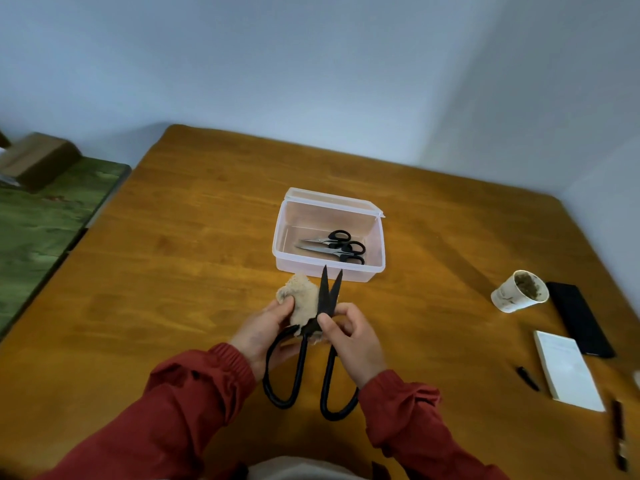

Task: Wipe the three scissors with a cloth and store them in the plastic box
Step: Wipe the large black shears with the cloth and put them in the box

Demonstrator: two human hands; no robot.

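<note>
Large black scissors (328,299) with long loop handles are held above the wooden table (194,258), blades slightly apart and pointing toward the box. My left hand (266,327) grips a beige cloth (303,299) against the left blade and the left handle. My right hand (353,341) pinches the scissors near the pivot and holds the right handle. The clear plastic box (294,261), lid open at the back, stands just beyond the blade tips. Two smaller black-handled scissors (332,247) lie inside it.
A paper cup (519,292) with dark contents stands at the right, beside a black phone (578,320). A white notepad (568,372) and pens (528,377) lie near the right edge. A green surface with a cardboard box (38,161) sits at the left.
</note>
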